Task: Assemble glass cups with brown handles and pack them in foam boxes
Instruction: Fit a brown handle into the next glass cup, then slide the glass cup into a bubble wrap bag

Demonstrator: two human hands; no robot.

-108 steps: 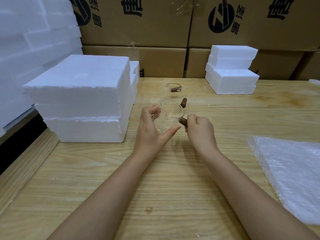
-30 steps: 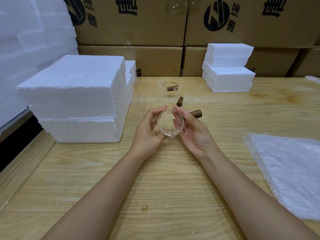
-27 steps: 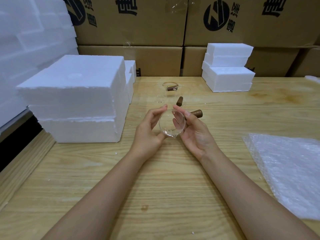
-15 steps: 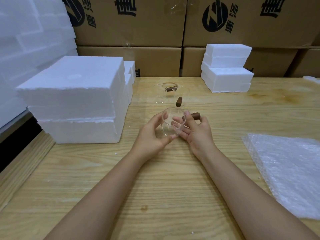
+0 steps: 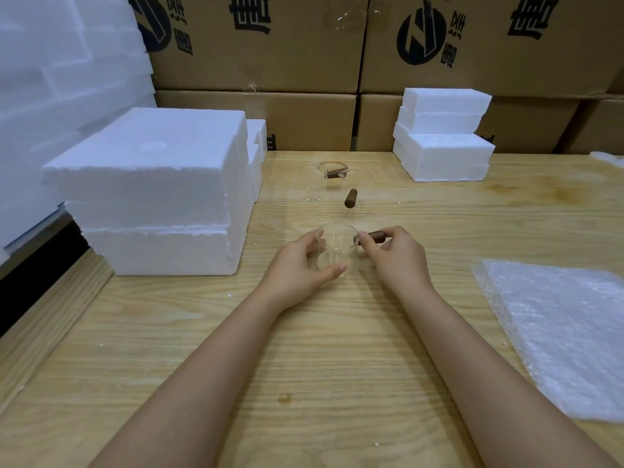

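Note:
A clear glass cup (image 5: 334, 246) stands upright on the wooden table (image 5: 304, 349), mouth up. My left hand (image 5: 299, 266) curls round its left side, thumb in front. My right hand (image 5: 395, 258) pinches the brown handle (image 5: 374, 235) that juts from the cup's right side. Farther back, two more glass cups (image 5: 320, 179) with brown handles (image 5: 350, 198) stand on the table; their clear walls are hard to make out.
A tall stack of white foam boxes (image 5: 158, 194) stands at the left, a smaller foam stack (image 5: 442, 150) at the back right. Bubble wrap (image 5: 567, 332) lies at the right edge. Printed cardboard cartons (image 5: 337, 62) wall off the back.
The cup was held tilted with its mouth toward me; now it stands upright on the table. My right hand has shifted from the cup's rim to the handle.

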